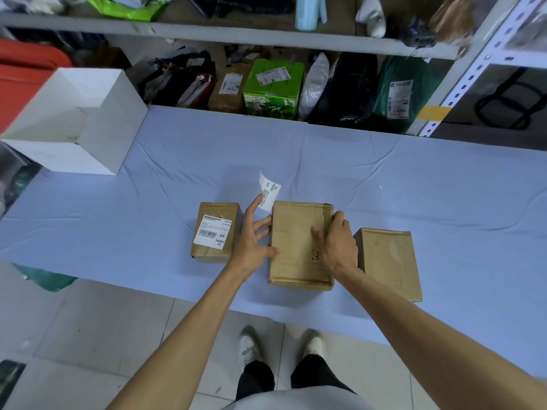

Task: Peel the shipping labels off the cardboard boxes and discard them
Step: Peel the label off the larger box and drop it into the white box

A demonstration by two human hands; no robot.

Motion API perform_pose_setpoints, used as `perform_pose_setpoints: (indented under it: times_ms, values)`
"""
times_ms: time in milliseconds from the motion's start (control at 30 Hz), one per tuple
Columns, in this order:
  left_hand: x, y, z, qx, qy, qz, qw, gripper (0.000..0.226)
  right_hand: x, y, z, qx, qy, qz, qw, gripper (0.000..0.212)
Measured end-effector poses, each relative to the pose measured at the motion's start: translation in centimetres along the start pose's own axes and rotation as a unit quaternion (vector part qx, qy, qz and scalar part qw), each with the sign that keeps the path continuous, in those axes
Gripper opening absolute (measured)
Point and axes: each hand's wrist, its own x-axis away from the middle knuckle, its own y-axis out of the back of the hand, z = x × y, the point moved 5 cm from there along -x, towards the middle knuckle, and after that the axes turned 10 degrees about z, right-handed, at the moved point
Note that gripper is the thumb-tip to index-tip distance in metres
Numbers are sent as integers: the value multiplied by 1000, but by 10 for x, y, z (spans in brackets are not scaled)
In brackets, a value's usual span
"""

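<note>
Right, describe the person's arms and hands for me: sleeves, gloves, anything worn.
The left arm and right arm are bare as far up as the view shows, with no sleeve in sight. The left hand and right hand wear no gloves, and no watch, band or ring shows.

A single wide-angle view from the person's head, facing forward and steeply down, close over the counter (pixel 414 179), which crosses mid-frame. The middle box (pixel 296 247) sits near centre; both forearms (pixel 192 321) enter from the bottom edge. Behind the counter the shelves (pixel 236 34) fill the top — tiled floor (pixel 88 321) and the person's shoes (pixel 248 347) the bottom
</note>
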Motion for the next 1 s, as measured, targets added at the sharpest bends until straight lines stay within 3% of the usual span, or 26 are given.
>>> perform_pose_setpoints:
  times_ms: [133,233,400,567,667,767,900,1000]
  values:
    - [-7,0,-3,-20,3,11,1000,111,4,2,-5,-23,-2,38,999,48]
    - [-8,5,-9,-66,5,-31,997,95,6,6,-6,12,-4,47,999,55]
    - [-16,10,-29,-146,-54,-82,984,54,6,21,4,58,27,36,997,40]
    - [-21,7,-59,-99,-98,-98,985,26,7,32,22,30,84,40,995,35]
    - [-25,3,-63,-59,-85,-92,990,19,10,38,32,12,118,6,993,38]
    - [-27,0,-56,-53,-73,-97,991,16,17,43,39,-84,146,-10,986,34]
    - [-28,-6,-49,-36,-59,-108,992,15,24,47,39,-182,143,-13,973,26]
    - [-27,-10,-47,-16,-54,-110,992,12,22,46,34,-195,137,-21,971,22]
